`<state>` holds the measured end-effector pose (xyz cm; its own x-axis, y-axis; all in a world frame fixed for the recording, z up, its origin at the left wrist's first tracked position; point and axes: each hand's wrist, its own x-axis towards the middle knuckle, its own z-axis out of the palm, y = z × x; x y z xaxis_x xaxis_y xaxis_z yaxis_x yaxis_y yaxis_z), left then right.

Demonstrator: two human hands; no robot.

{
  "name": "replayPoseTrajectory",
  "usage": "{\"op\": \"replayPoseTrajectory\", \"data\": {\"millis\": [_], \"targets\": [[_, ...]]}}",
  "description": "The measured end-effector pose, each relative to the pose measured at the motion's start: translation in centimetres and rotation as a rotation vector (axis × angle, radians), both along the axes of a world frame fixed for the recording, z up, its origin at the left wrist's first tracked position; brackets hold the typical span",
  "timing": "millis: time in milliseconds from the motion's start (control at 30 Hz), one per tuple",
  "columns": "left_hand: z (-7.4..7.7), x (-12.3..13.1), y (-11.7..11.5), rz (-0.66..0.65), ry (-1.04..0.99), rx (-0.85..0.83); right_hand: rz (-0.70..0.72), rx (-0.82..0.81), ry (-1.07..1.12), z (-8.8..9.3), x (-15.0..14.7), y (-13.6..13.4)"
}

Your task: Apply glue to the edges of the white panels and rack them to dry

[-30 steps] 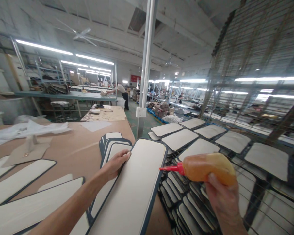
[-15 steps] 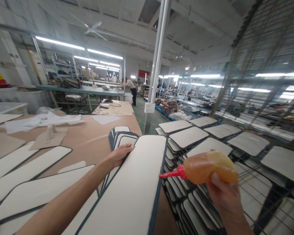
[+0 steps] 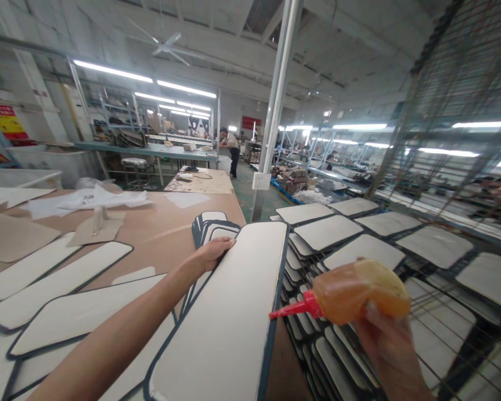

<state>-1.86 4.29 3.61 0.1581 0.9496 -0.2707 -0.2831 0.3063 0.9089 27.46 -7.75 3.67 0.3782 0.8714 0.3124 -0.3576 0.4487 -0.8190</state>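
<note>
My left hand (image 3: 215, 252) pinches the left edge of a long cream panel (image 3: 229, 301) with dark blue borders and rounded corners. Amber liquid, like glue, fills the squeeze bottle (image 3: 350, 291) that my right hand (image 3: 386, 340) grips on its side. Its red nozzle (image 3: 294, 306) points left, the tip at the panel's right border. A thin yellowish line shows along that border above the tip. Behind my left hand stands a fanned stack of similar panels (image 3: 211, 223), partly hidden by the hand and the held panel.
More cream panels (image 3: 79, 312) lie overlapping on the brown table (image 3: 162, 223) at left. White sheets (image 3: 92, 197) and a beige piece with a strap (image 3: 98, 225) lie farther back. Wire racks (image 3: 438, 334) holding panels stand at right. A metal post (image 3: 271, 111) rises ahead; a person (image 3: 232, 150) stands far off.
The nozzle tip has moved down along the panel's right border, toward me. My left hand keeps its hold on the panel. The whole view has shifted slightly.
</note>
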Motion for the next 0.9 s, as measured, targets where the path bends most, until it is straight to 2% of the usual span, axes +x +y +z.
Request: {"op": "replayPoseTrajectory", "data": {"millis": [233,467,900], "targets": [[0.2,0.0,0.7,0.007,0.057,-0.011,0.014,-0.044,0.021,0.3,-0.3,-0.8],[0.5,-0.2,1.5,0.024,0.042,-0.008,-0.009,-0.053,0.014,0.1,-0.5,-1.3],[0.8,-1.1,2.4,0.065,0.007,-0.061,0.047,-0.043,-0.028,-0.5,0.3,-1.9]]}}
